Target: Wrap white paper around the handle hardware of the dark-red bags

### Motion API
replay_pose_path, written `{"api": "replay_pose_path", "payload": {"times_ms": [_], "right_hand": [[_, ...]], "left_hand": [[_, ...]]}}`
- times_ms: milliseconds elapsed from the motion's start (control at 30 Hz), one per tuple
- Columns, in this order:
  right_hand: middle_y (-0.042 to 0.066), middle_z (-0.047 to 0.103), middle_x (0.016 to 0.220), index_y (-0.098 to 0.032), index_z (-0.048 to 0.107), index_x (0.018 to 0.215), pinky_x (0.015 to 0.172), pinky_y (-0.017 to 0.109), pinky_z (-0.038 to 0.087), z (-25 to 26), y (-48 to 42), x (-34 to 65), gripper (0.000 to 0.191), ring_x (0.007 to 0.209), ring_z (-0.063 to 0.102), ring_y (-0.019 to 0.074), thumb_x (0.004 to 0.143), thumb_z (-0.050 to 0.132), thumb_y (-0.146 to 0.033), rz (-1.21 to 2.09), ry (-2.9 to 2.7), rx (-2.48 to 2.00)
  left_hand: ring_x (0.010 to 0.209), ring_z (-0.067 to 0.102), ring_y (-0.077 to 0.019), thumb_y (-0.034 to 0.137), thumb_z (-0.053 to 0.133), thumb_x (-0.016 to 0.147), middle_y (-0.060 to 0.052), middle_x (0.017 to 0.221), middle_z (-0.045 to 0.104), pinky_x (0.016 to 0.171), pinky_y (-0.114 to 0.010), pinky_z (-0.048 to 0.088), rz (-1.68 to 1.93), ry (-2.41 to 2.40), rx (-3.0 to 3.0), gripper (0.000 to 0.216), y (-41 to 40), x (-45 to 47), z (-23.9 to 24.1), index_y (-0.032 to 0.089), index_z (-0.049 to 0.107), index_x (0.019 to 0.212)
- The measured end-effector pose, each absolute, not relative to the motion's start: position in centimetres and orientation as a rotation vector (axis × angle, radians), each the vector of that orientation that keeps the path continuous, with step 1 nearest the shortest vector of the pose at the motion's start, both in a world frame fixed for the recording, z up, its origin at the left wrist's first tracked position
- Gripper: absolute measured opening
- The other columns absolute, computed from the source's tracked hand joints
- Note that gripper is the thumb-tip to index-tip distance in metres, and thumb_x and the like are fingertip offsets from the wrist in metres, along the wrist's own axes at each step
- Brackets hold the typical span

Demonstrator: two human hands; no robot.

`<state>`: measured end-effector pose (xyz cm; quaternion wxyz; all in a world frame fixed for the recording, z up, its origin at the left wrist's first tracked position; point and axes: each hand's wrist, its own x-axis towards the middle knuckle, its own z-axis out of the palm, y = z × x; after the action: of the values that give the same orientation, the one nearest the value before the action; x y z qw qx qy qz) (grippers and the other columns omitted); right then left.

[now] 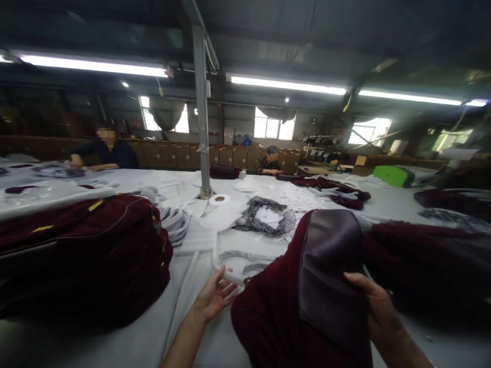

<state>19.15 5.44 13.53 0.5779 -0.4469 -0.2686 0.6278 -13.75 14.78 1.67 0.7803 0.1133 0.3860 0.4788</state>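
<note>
I'm looking at the garment [276,306] that my right hand [378,306] is gripping. Its dark red cloth is reading as matt and plush, like velvet, while its lining [330,266] is showing a smooth greyish-purple face with a faint sheen. The stack [84,245] at the table's left edge is showing the same soft, dull red cloth. The table [146,342] cover is looking white, smooth and matt. Near the middle, the post [201,112] is looking like dull grey metal. Beyond the far edge, boxes [172,156] are looking like plain brown cardboard.
</note>
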Motion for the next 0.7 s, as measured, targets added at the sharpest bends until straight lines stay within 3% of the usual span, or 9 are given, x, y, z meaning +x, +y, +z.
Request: {"api": "replay_pose_path", "payload": {"times_ms": [133, 233, 333, 433, 567, 700], "right_hand": [[0.007, 0.073, 0.078, -0.019, 0.067, 0.08, 0.069, 0.039, 0.057, 14.5, 5.5, 21.3, 0.018, 0.071, 0.069, 0.0269, 0.063, 0.069, -0.025, 1.351, -0.606, -1.162], [0.006, 0.073, 0.081, -0.02, 0.063, 0.094, 0.061, 0.036, 0.057, 17.6, 6.8, 21.4, 0.033, 0.067, 0.068, 0.0253, 0.063, 0.073, -0.025, 1.252, -0.807, -1.219], [0.003, 0.072, 0.084, -0.022, 0.062, 0.095, 0.061, 0.034, 0.057, 22.1, 9.0, 20.6, 0.036, 0.068, 0.068, 0.0232, 0.062, 0.075, -0.025, 1.116, -1.061, -1.187], [0.001, 0.071, 0.091, -0.023, 0.063, 0.095, 0.07, 0.035, 0.056, 26.5, 10.7, 19.5, 0.035, 0.078, 0.066, 0.0234, 0.062, 0.075, -0.029, 0.972, -1.334, -1.074], [0.0, 0.068, 0.095, -0.019, 0.062, 0.098, 0.072, 0.03, 0.052, 29.7, 10.9, 17.8, 0.032, 0.083, 0.063, 0.021, 0.069, 0.069, -0.028, 0.775, -1.848, -0.995], [0.0, 0.065, 0.081, -0.016, 0.059, 0.096, 0.062, 0.021, 0.043, 28.0, 8.9, 15.8, 0.021, 0.07, 0.058, 0.0138, 0.077, 0.051, -0.013, 0.429, -2.389, -1.053]], "left_hand": [[0.064, 0.063, -0.0159, 0.022, 0.064, 0.075, -0.006, 0.078, 0.065, 0.069, -0.032, 0.053, 1.027, 0.925, 0.171, 0.027, 13.9, -13.1, -0.1, 0.015, 0.054, 0.098], [0.071, 0.064, -0.019, 0.026, 0.061, 0.077, -0.015, 0.096, 0.062, 0.067, -0.033, 0.053, 0.996, 1.019, 0.123, 0.049, 13.9, -12.1, -0.1, 0.013, 0.04, 0.12], [0.106, 0.055, -0.0354, 0.045, 0.061, 0.074, -0.027, 0.134, 0.034, 0.071, -0.043, 0.051, 0.987, 1.059, 0.173, 0.082, 15.0, -11.4, 2.1, 0.021, 0.014, 0.136], [0.124, 0.035, -0.0427, 0.061, 0.054, 0.072, -0.025, 0.145, 0.014, 0.078, -0.049, 0.048, 1.017, 0.927, 0.297, 0.089, 16.6, -11.2, 5.8, 0.028, 0.006, 0.139], [0.123, 0.038, -0.0407, 0.064, 0.048, 0.074, -0.025, 0.143, 0.02, 0.084, -0.049, 0.046, 1.076, 0.662, 0.379, 0.084, 18.8, -12.4, 9.5, 0.025, 0.012, 0.139], [0.119, 0.044, -0.0392, 0.068, 0.041, 0.074, -0.024, 0.139, 0.033, 0.088, -0.056, 0.042, 1.086, 0.501, 0.411, 0.082, 20.4, -14.2, 9.9, 0.019, 0.023, 0.138]]}}
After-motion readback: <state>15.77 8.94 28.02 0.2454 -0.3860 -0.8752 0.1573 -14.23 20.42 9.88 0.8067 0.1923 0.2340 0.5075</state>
